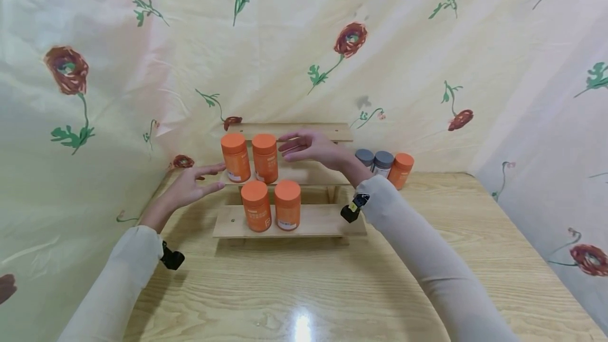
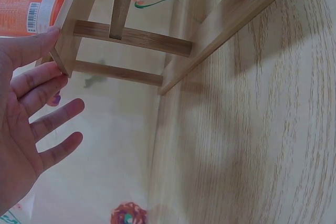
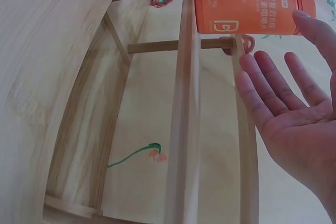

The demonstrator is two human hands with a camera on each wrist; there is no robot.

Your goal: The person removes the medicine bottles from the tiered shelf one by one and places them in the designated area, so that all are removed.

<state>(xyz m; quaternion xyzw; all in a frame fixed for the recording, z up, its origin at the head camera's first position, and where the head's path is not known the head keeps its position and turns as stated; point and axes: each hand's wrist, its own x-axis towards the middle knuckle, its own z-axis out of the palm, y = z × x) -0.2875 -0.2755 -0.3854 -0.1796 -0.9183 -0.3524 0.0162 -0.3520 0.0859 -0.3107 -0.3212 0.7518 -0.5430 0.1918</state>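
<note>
A wooden tiered rack (image 1: 323,220) bears two orange jars on its middle tier, a left one (image 1: 235,165) and a right one (image 1: 266,167). Two more, a left jar (image 1: 257,212) and a right jar (image 1: 287,209), stand on the lower tier. My left hand (image 1: 187,186) is at the middle tier's left end, fingers extended. In the left wrist view its thumb and forefinger overlap the board's end; firm contact cannot be told. Beside the right upper jar is my right hand (image 1: 315,148), fingers spread, thumb near the lid (image 3: 304,4). Neither hand holds anything.
Right of the rack, against the back wall, stand two grey-lidded jars (image 1: 382,161) and another orange jar (image 1: 400,170). The rack rests on a wood-grain table (image 1: 304,284). Flower-printed sheeting (image 1: 285,57) covers the walls behind and at both sides.
</note>
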